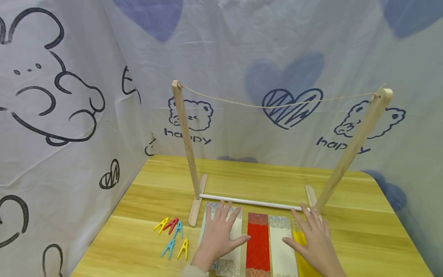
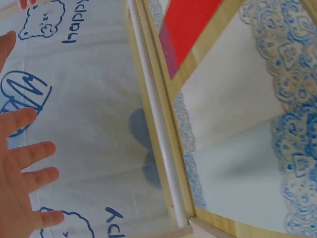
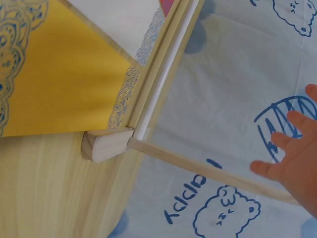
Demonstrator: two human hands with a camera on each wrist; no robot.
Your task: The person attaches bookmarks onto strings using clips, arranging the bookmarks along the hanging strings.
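My left hand [image 1: 218, 238], fingers spread, is over a pale blue strip [image 2: 233, 186] and a white strip [image 1: 236, 234] with patterned lace-like ends. My right hand [image 1: 316, 242] is spread out too, over a yellow strip [image 3: 69, 74] with a similar border. Neither hand grips anything. Between them on the table lie a red strip [image 1: 257, 240] and another white strip [image 1: 283, 246]. Just beyond the fingertips runs the white rod [image 1: 252, 202] of a wooden stand, and its right foot [image 3: 109, 144] shows beside the yellow strip.
Two wooden posts, left [image 1: 187, 142] and right [image 1: 353, 152], carry a sagging string [image 1: 242, 104] between their tops. Several small clothespins [image 1: 168, 248] in yellow, red and blue lie left of the strips. A printed cloth [image 1: 225, 50] hangs behind the wooden table [image 1: 373, 238].
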